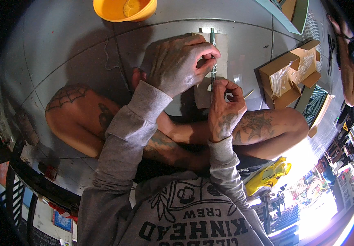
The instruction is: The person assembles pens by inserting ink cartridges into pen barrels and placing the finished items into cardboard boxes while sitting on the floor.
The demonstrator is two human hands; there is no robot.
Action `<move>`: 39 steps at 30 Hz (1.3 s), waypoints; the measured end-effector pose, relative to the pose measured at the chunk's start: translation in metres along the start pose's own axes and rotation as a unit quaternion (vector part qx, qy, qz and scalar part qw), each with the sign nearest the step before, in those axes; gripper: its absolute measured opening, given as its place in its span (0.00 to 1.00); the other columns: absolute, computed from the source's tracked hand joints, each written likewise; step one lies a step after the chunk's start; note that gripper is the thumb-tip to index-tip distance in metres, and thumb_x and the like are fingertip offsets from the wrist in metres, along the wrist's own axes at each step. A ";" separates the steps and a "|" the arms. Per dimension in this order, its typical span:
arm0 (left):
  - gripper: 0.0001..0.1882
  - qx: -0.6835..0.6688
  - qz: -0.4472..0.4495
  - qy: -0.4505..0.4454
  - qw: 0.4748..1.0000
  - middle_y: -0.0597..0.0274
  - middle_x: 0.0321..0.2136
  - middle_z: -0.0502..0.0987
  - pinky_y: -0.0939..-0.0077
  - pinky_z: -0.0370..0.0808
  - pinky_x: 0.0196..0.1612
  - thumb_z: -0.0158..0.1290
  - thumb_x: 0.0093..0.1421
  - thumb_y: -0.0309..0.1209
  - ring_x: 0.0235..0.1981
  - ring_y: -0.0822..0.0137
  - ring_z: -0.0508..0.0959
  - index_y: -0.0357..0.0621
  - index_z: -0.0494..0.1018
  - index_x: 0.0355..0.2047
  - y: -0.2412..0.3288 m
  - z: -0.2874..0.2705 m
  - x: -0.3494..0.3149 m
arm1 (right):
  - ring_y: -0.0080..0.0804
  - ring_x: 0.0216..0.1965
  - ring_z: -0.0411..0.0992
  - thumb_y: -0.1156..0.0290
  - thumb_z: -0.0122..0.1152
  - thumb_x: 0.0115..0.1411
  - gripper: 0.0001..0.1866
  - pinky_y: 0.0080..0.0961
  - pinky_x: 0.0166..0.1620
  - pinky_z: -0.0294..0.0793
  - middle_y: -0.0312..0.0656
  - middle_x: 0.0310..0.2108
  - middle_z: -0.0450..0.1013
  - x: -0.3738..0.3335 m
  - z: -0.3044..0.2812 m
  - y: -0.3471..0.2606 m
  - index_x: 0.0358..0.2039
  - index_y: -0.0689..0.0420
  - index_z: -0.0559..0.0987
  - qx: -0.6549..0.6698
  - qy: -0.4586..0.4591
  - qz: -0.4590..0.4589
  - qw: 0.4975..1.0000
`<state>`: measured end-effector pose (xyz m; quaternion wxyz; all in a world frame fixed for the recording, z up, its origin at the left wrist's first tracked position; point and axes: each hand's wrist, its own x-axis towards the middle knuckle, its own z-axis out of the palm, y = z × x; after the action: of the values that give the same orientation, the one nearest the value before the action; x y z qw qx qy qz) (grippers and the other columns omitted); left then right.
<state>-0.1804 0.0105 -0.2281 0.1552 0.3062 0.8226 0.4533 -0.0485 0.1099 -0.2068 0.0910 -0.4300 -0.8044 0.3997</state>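
A bowl [121, 14] stands beyond left hand [181, 59]; a box [281, 63] with plastic [281, 83], right of right hand [227, 108]. Both hands pinch thin green rod [213, 39].

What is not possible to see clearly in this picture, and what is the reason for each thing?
- Head view: whether the left hand pinches the thin dark green rod; its curled fingers hide the contact.
- Head view: the rod's exact lower end, obscured around the right hand.
- Head view: the yellow bowl's far side, cut off by the upper edge.
- Head view: details of the bright background, lost in glare.
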 end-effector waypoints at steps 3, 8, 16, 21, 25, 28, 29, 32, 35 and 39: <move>0.09 0.001 -0.003 0.000 1.000 0.69 0.28 0.81 0.71 0.79 0.34 0.64 0.57 0.34 0.31 0.66 0.83 0.54 0.81 0.38 0.000 0.000 0.000 | 0.35 0.33 0.73 0.71 0.68 0.58 0.05 0.34 0.40 0.73 0.40 0.30 0.77 0.000 0.001 0.004 0.31 0.59 0.81 0.010 0.002 0.003 1.000; 0.09 -0.012 -0.004 -0.003 1.000 0.68 0.28 0.81 0.71 0.78 0.33 0.64 0.57 0.35 0.30 0.65 0.83 0.54 0.81 0.38 0.000 0.000 0.000 | 0.35 0.33 0.73 0.71 0.69 0.58 0.06 0.34 0.40 0.73 0.40 0.30 0.77 0.000 0.000 0.003 0.30 0.59 0.81 0.015 -0.001 0.007 1.000; 0.09 -0.038 -0.005 -0.001 0.999 0.67 0.28 0.80 0.70 0.78 0.36 0.64 0.58 0.35 0.33 0.65 0.83 0.53 0.81 0.38 -0.002 0.004 -0.001 | 0.36 0.33 0.74 0.70 0.69 0.58 0.06 0.35 0.41 0.73 0.40 0.30 0.78 0.001 0.002 0.007 0.30 0.58 0.81 0.020 0.002 0.028 0.999; 0.09 -0.037 -0.005 -0.001 0.999 0.67 0.28 0.80 0.70 0.78 0.35 0.64 0.58 0.36 0.32 0.65 0.82 0.53 0.81 0.39 -0.002 0.004 -0.001 | 0.37 0.33 0.74 0.70 0.68 0.58 0.06 0.35 0.41 0.73 0.40 0.30 0.78 0.001 0.002 0.005 0.30 0.58 0.81 0.008 0.000 0.024 1.000; 0.09 -0.016 -0.004 -0.002 1.000 0.68 0.28 0.80 0.71 0.78 0.34 0.64 0.58 0.36 0.31 0.66 0.82 0.53 0.81 0.39 -0.001 0.002 -0.001 | 0.37 0.33 0.75 0.70 0.68 0.58 0.06 0.36 0.41 0.73 0.40 0.30 0.77 0.000 0.002 0.005 0.30 0.58 0.81 0.008 0.001 0.023 1.000; 0.09 -0.001 -0.005 -0.010 1.000 0.68 0.28 0.80 0.71 0.78 0.33 0.64 0.58 0.36 0.30 0.67 0.82 0.54 0.81 0.39 0.000 0.000 0.000 | 0.37 0.34 0.75 0.70 0.68 0.58 0.06 0.36 0.41 0.73 0.40 0.29 0.77 0.001 0.002 0.005 0.30 0.58 0.81 0.012 0.002 0.026 1.000; 0.09 -0.003 -0.006 -0.006 1.000 0.68 0.28 0.80 0.72 0.78 0.33 0.64 0.58 0.36 0.30 0.67 0.82 0.54 0.81 0.39 -0.001 0.001 0.000 | 0.37 0.34 0.75 0.70 0.68 0.58 0.06 0.36 0.41 0.73 0.40 0.29 0.77 0.001 0.002 0.007 0.30 0.58 0.81 0.009 0.004 0.021 1.000; 0.09 -0.007 -0.004 -0.003 1.000 0.68 0.29 0.80 0.72 0.78 0.32 0.64 0.58 0.36 0.29 0.68 0.82 0.55 0.82 0.39 -0.002 0.003 0.000 | 0.37 0.34 0.75 0.70 0.68 0.57 0.06 0.36 0.41 0.73 0.40 0.29 0.78 0.001 0.002 0.010 0.30 0.58 0.81 0.016 0.008 0.016 1.000; 0.09 -0.003 -0.004 -0.003 1.000 0.68 0.29 0.80 0.73 0.78 0.31 0.65 0.58 0.36 0.28 0.68 0.81 0.55 0.82 0.39 -0.003 0.001 -0.001 | 0.38 0.33 0.75 0.71 0.68 0.58 0.06 0.36 0.40 0.73 0.40 0.29 0.78 0.000 0.004 0.011 0.30 0.58 0.81 0.018 0.009 0.022 1.000; 0.09 -0.001 0.014 0.011 1.000 0.68 0.29 0.80 0.75 0.77 0.29 0.65 0.58 0.35 0.27 0.69 0.81 0.54 0.82 0.39 -0.003 0.002 0.000 | 0.37 0.31 0.75 0.71 0.67 0.58 0.06 0.35 0.38 0.74 0.42 0.29 0.78 0.000 0.004 0.010 0.30 0.59 0.80 0.054 0.012 0.043 0.998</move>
<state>-0.1801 0.0104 -0.2316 0.1401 0.3130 0.8194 0.4592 -0.0445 0.1110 -0.2167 0.1069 -0.4634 -0.7615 0.4405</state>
